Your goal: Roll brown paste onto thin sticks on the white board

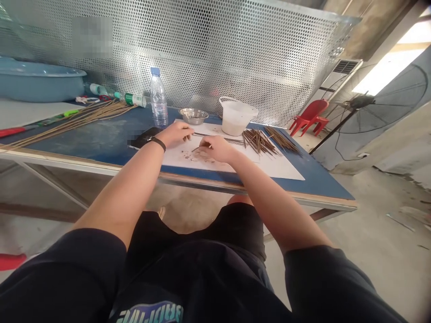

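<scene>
My left hand (177,134) rests on the near edge of a white sheet (269,167), its fingers curled around the end of a long thin dark stick (218,137). My right hand (217,149) pinches a short thin stick (201,149) above brownish shavings (198,155). Two heaps of thin dark sticks (259,141) lie to the right of my hands on the sheet, with the farther heap (281,140) at its edge. A black wristband (158,143) circles my left wrist.
The blue tabletop (101,143) holds a water bottle (158,99), a steel bowl (194,115), a white plastic jug (236,117), a black phone (144,137) and long pale sticks (84,117). A blue basin (40,81) stands at back left, before a perforated metal sheet (215,54).
</scene>
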`<state>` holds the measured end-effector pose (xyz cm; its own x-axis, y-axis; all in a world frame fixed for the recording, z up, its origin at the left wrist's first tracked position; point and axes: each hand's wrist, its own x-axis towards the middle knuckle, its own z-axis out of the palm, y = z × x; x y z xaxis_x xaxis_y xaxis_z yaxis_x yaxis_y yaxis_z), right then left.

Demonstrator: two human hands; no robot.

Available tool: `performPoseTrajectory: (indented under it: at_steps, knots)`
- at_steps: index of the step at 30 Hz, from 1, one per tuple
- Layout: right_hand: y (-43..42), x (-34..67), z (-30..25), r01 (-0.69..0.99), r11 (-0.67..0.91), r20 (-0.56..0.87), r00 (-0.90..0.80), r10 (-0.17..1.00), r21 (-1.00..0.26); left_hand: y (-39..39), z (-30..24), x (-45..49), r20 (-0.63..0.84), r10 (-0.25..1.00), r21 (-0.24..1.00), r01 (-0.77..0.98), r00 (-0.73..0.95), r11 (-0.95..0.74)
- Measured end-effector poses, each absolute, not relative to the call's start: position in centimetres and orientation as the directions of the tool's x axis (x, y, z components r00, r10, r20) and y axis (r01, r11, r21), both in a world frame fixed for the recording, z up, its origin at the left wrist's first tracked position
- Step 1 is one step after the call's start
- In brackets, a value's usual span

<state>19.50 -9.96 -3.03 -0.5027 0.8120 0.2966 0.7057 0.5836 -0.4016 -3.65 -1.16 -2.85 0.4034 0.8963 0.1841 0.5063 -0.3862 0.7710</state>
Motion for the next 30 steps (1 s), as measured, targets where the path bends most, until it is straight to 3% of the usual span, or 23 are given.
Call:
performPoseTrajectory:
  at_steps: [4,10,15,24,30]
  knots:
    - [-9.4,19.9,-3.4,0.663,0.516,0.33,-0.397,0.857,-0.542,-2.1,-2.4,-3.3,0.052,0.844,0.856,0.411,0.534,-0.313]
    - [-8.6,20.2,-4.2,0.628,0.485,0.36,-0.325,0.874,-0.608,-2.5,-2.2,-3.4,0.069,0.797,0.758,0.488,0.6,-0.433]
    - [-8.1,20.3,-4.3,0.604,0.465,0.351,-0.305,0.885,-0.647,-2.4,-2.3,-3.0,0.122,0.735,0.746,0.427,0.667,-0.511]
    - [-8.2,20.1,-4.1,0.594,0.468,0.361,-0.298,0.883,-0.654,-2.6,-2.3,-2.1,0.161,0.711,0.687,0.44,0.684,-0.579]
    - [-8.5,20.2,-3.7,0.683,0.451,0.342,-0.3,0.89,-0.574,-2.3,-2.6,-2.0,0.15,0.714,0.674,0.457,0.684,-0.58]
